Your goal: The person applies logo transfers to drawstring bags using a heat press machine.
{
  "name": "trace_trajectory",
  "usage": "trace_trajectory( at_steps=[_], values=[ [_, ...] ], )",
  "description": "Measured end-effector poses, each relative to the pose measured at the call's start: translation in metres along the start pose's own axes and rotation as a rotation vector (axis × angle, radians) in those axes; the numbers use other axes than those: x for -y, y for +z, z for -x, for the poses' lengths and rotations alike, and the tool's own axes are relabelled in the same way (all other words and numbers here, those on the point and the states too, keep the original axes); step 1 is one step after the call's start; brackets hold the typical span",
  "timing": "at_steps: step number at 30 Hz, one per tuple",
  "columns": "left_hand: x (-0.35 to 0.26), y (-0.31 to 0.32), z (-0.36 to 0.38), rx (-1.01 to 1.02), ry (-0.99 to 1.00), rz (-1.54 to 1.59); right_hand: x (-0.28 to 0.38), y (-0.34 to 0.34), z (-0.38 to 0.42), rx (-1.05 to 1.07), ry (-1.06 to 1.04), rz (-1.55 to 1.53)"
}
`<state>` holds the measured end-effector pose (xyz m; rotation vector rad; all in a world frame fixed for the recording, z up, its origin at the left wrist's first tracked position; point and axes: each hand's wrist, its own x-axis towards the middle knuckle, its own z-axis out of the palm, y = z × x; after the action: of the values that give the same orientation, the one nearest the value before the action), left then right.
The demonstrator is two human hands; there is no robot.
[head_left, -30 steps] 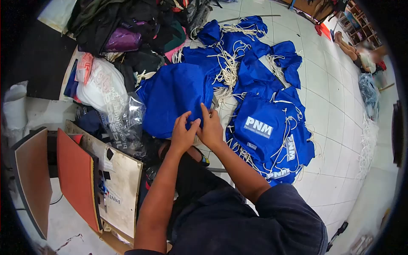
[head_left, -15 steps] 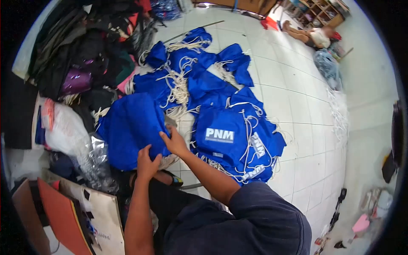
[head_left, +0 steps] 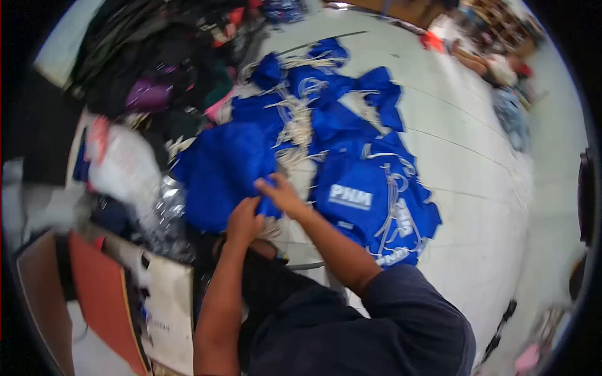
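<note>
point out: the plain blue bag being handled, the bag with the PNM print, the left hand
plain blue bag (head_left: pixel 219 175), head view, middle of its flat cloth panel.
PNM bag (head_left: pixel 364 188), head view, blue cloth just above the white print.
left hand (head_left: pixel 244 220), head view, back of the hand, at the bag's lower edge.

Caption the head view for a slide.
Both hands, left hand and right hand, grip a blue bag beside a printed bag pile.

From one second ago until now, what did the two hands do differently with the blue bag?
Both hands slid from the blue bag's middle to its near corner. The left hand now pinches that corner from below, and the right hand presses on it from above. The printed bags and the white cords lie as before on the tiled floor.
</note>
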<state>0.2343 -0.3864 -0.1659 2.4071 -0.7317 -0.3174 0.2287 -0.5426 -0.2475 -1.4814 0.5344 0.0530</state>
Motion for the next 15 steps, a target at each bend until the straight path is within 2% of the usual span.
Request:
trace_trajectory(
  at_steps=[1, 2, 3, 4, 7, 8, 10, 12, 15],
  values=[
    [0.006, -0.004, 0.002, 0.007, -0.026, 0.0, 0.016, -0.002, 0.007, 0.06, 0.091, -0.158],
    [0.012, -0.005, 0.0, -0.072, -0.005, 0.028, -0.004, -0.003, -0.005, 0.021, 0.097, -0.148],
    [0.019, -0.008, 0.004, -0.145, 0.02, 0.054, 0.014, 0.0, 0.005, 0.044, 0.098, -0.413],
    [0.023, -0.013, 0.007, -0.15, -0.013, 0.039, 0.037, -0.007, 0.018, 0.079, 0.155, -0.368],
    [0.02, -0.011, 0.007, -0.21, -0.107, 0.171, 0.017, -0.015, 0.012, 0.198, 0.161, -0.427],
    [0.022, -0.009, 0.005, -0.272, -0.093, 0.202, 0.017, -0.015, 0.011, 0.203, 0.157, -0.422],
    [0.018, -0.013, -0.001, -0.337, -0.069, 0.228, 0.022, -0.013, 0.012, 0.087, 0.231, -0.717],
    [0.008, -0.025, -0.007, -0.37, -0.389, 0.512, 0.033, -0.015, 0.016, 0.118, 0.166, -0.706],
    [0.024, -0.028, -0.023, -0.418, -0.314, 0.652, 0.031, -0.002, 0.015, 0.166, 0.048, -0.589]
  ],
)
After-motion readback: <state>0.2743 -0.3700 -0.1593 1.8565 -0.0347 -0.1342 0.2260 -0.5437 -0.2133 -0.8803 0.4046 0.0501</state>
